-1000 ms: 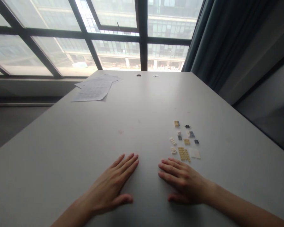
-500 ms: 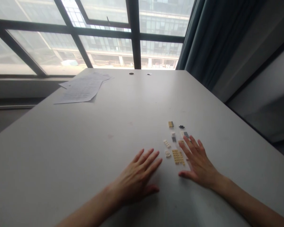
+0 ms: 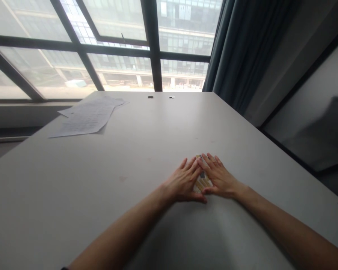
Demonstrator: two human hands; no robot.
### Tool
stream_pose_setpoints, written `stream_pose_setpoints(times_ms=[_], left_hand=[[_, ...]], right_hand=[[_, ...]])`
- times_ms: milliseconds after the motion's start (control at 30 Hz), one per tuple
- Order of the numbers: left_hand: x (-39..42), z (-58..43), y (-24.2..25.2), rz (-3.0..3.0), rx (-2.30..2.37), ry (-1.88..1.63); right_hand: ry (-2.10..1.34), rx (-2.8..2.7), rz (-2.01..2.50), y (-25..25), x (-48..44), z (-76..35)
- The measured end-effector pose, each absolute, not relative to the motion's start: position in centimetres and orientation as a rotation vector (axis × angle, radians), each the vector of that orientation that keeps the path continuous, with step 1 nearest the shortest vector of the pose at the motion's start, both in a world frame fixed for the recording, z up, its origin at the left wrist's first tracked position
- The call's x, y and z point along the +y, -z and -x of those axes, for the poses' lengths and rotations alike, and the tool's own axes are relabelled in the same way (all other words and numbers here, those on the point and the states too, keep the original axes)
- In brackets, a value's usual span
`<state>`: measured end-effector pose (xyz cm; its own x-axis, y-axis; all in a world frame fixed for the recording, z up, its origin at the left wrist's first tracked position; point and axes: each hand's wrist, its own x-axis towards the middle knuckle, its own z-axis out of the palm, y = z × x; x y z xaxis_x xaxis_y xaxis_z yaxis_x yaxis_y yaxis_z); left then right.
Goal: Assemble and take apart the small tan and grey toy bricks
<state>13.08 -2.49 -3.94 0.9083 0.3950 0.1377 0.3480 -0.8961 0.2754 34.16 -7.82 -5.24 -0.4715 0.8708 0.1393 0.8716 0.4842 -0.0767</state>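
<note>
Both my hands lie on the grey table (image 3: 129, 157), cupped around a small heap of toy brick pieces (image 3: 202, 181). My left hand (image 3: 183, 182) is on the left of the heap, fingers stretched out and together, thumb along the near side. My right hand (image 3: 220, 177) is on the right, fingers stretched and meeting the left fingertips at the far side. Only a few yellow, white and grey plates show in the gap between the hands; the others are hidden under them.
Sheets of printed paper (image 3: 86, 116) lie at the far left of the table. Two small round holes (image 3: 150, 97) sit near the far edge by the window. A dark curtain (image 3: 242, 48) hangs at the far right.
Both hands moved forward and inward from flat on the table, closing around the scattered pieces and pushing them into one heap. The view shifted right.
</note>
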Motion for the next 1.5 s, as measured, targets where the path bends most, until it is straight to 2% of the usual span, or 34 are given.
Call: stream_pose_setpoints(times_ms=[367, 733, 933, 1067, 1167, 1300, 1367, 1500], left_hand=[[-1.9, -11.6, 4.3, -2.759, 0.824, -0.370], [-5.9, 5.1, 3.8, -2.683, 1.376, -0.376], [-8.1, 12.3, 4.0, -2.654, 1.639, -0.522], [-8.9, 14.0, 4.5, -2.666, 1.745, -0.522], [-9.0, 14.4, 5.0, -2.667, 1.753, -0.468], [-7.7, 13.5, 5.1, -2.654, 1.710, -0.419], [-6.6, 12.7, 4.9, -2.638, 1.693, -0.381], [-4.8, 11.3, 4.3, -2.644, 1.652, -0.331]], right_hand=[[-0.091, -2.503, 1.496, 5.0, -4.5, -29.3], [-0.367, -2.685, 0.978, 3.9, -2.5, -12.7], [-0.574, -2.530, 0.809, 3.6, -2.5, -5.1], [-0.500, -2.377, 0.980, 2.9, -3.0, -8.8], [-0.197, -2.287, 1.234, 3.6, -3.3, -17.4], [0.179, -2.088, 1.800, 6.7, -4.6, -29.9], [0.189, -2.113, 1.981, 8.3, -5.5, -33.4], [0.141, -2.281, 1.990, 9.2, -6.8, -32.6]])
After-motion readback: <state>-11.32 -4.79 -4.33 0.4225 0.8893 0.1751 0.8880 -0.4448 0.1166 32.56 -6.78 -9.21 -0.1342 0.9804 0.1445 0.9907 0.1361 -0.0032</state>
